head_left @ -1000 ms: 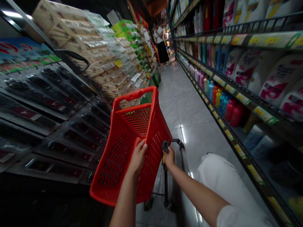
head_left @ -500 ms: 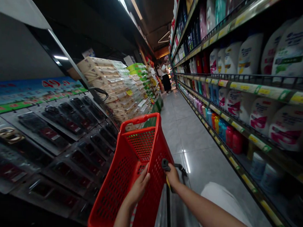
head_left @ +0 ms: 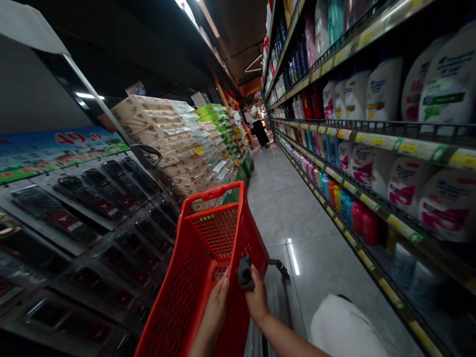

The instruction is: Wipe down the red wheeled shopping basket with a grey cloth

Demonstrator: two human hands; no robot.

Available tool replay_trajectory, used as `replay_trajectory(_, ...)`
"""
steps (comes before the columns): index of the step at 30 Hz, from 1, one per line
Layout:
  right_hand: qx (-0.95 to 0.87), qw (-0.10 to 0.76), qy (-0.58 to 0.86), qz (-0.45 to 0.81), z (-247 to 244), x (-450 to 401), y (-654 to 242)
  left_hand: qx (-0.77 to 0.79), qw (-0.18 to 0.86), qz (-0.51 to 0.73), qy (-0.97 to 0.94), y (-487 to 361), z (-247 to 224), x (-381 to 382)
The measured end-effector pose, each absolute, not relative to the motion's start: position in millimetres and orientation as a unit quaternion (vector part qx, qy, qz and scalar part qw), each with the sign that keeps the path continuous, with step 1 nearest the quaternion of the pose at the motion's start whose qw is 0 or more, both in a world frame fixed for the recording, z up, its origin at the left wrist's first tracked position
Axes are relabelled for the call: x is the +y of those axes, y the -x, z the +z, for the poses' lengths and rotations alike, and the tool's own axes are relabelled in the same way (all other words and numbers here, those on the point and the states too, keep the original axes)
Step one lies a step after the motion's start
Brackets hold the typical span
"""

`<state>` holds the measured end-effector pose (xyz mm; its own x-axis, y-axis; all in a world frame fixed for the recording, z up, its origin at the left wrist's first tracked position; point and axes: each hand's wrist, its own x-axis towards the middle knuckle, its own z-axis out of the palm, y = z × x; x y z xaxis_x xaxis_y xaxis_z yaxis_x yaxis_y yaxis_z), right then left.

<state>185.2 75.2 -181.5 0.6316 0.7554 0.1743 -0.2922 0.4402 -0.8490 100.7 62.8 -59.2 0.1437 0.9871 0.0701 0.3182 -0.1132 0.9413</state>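
A red plastic shopping basket [head_left: 242, 308] with perforated walls stands tilted in front of me, its inside looking bare where I can see it. My left hand [head_left: 218, 299] grips its near side rim, fingers pointing forward. Just to the right, my right hand [head_left: 258, 297] is closed around a dark grey object with a rounded end [head_left: 246, 274], held against or close to the basket's outer wall. What kind of object it is, I cannot make out. Below the basket shows a grey metal frame [head_left: 279, 297], partly hidden by my right arm.
Shelves of shampoo bottles [head_left: 383, 90] line the right side. On the left hang packaged belts [head_left: 86, 194] under a price banner [head_left: 57, 148], with stacked packs [head_left: 154, 134] beyond. Tiled floor [head_left: 277, 198] runs down the aisle toward a standing person [head_left: 258, 127].
My right hand and the grey object have moved left and slightly down, closer to the basket's rim. My left hand stays at the rim. The view has shifted slightly.
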Motion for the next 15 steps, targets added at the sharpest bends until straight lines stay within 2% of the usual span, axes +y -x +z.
replay_trajectory(4, -0.23, 0.73, 0.509, 0.395, -217.4, 57.6, -201.2, 0.52, 0.419, 0.378, -0.641, -104.7, -48.0, 54.8)
replay_trajectory(7, -0.179, 0.686, 0.566, 0.42, -208.5, 58.2, -212.7, 0.538, 0.421, 0.35, -0.641, -107.1, -38.4, 46.3)
replay_trajectory(12, -0.214, 0.737, 0.513, 0.384, -149.6, 72.0, -209.3, 0.506, 0.45, 0.356, -0.644, -114.3, -32.9, 40.7)
replay_trajectory(15, -0.282, 0.772, 0.456, 0.341, -136.3, 60.7, -193.3, 0.517, 0.448, 0.362, -0.634, -119.2, -31.0, 38.3)
